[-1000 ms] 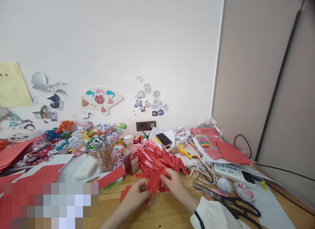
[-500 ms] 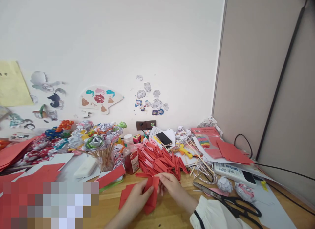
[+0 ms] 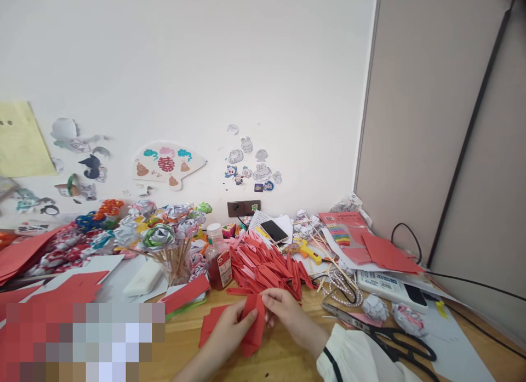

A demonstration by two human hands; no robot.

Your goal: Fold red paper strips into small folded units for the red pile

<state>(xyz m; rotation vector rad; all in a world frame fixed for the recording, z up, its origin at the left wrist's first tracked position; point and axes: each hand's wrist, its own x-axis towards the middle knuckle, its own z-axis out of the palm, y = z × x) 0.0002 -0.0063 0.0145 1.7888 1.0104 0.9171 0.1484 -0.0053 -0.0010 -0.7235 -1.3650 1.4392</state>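
My left hand [image 3: 232, 328] pinches a folded piece of red paper [image 3: 253, 331], its thumb lying across the front. My right hand [image 3: 284, 312] grips the upper right edge of that same paper between thumb and fingers. Under my left hand, more red paper [image 3: 208, 323] lies on the wooden table [image 3: 283, 360]. Just beyond both hands is a heap of folded red and pink paper strips [image 3: 267, 264]. To its left stands a glass bottle [image 3: 217, 264] with reddish contents and a red label.
Large black-handled scissors [image 3: 394, 338] lie right of my right sleeve, near crumpled paper balls [image 3: 375, 307] and a white device [image 3: 386, 289]. A phone [image 3: 274, 232] and a yellow glue gun [image 3: 309, 251] are behind the heap. Paper flowers [image 3: 158, 237] stand at left; cables run at right.
My right hand has shifted very slightly left along the paper's edge. Everything else looks the same.
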